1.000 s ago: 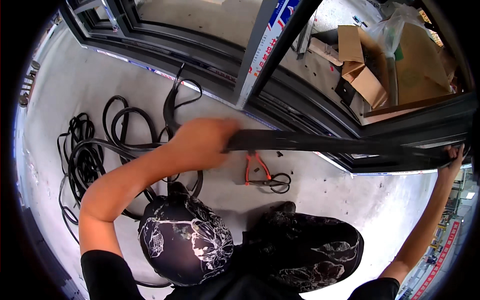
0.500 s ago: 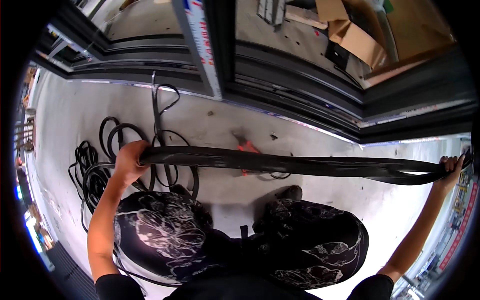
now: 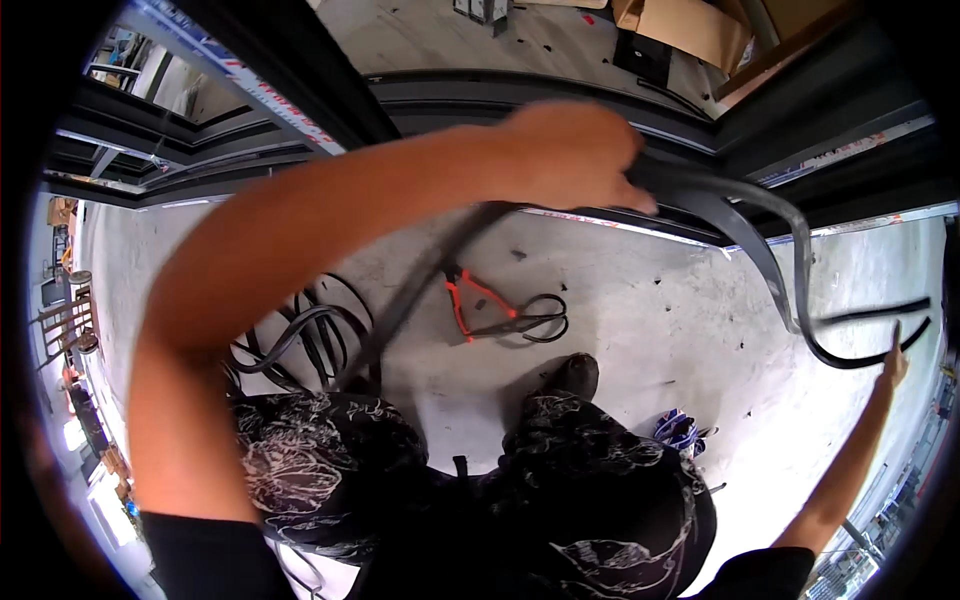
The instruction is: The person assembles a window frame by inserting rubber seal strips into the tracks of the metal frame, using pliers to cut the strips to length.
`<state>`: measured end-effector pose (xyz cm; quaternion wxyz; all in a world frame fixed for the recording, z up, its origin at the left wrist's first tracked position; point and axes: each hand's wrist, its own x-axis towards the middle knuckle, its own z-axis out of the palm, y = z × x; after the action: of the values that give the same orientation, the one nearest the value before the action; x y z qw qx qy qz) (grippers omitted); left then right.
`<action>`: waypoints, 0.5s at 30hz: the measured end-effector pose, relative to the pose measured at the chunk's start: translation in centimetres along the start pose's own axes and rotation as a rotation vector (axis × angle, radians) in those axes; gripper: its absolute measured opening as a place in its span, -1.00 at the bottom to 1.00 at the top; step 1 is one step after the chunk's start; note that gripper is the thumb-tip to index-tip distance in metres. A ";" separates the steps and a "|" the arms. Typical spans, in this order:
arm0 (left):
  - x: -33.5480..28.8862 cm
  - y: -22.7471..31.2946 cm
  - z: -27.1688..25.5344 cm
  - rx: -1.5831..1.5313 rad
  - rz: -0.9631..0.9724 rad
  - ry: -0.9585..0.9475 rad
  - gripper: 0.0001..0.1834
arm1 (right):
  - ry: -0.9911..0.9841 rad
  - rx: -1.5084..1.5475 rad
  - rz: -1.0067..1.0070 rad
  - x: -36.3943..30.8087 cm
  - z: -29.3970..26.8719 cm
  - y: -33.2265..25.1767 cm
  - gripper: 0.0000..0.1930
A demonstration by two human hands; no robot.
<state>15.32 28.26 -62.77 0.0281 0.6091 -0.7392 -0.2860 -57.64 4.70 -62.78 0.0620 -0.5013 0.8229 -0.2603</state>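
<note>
My left hand [image 3: 580, 155], raised over the frame's lower edge and blurred, is closed around a bundle of black rubber sealing strip [image 3: 745, 230]. From that hand one length slants down to the coils by my left foot, while others droop to the right in a bend. At the far right, my right hand [image 3: 895, 368] pinches the strip near its loose ends, one finger pointing up. On the floor between them lies a hand tool with red handles [image 3: 460, 308], shaped like pliers. A curled piece of black strip [image 3: 546, 318] lies beside it.
Dark metal window or door frames [image 3: 560, 110] with printed protective film stand across the far side. Loose coils of strip [image 3: 310, 340] lie at my left knee. A blue-and-white bundle [image 3: 678, 430] sits on the floor at right. Beyond the frames is an open cardboard box [image 3: 690, 30].
My left hand has swung up and right with the strip, past the middle. The strip, earlier stretched straight between both hands, now hangs bent. My right hand stays at the far right, slightly lower.
</note>
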 end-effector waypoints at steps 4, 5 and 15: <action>5.4 -1.6 11.3 -0.261 0.025 -0.250 -0.37 | -0.303 0.051 -0.623 -20.8 12.3 -11.6 -0.42; 5.3 -1.9 12.9 -0.266 0.029 -0.267 -0.37 | -0.497 0.174 -0.837 -28.8 13.3 -16.3 -0.33; 1.8 -2.7 16.3 -0.641 -0.228 -0.380 -0.52 | -1.037 -0.242 -1.436 -44.9 23.3 -27.3 -0.59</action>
<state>10.91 32.64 -78.17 0.0478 0.5840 -0.5318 -0.6115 -5.54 24.75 -76.49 0.1953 -0.9534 0.2010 0.1117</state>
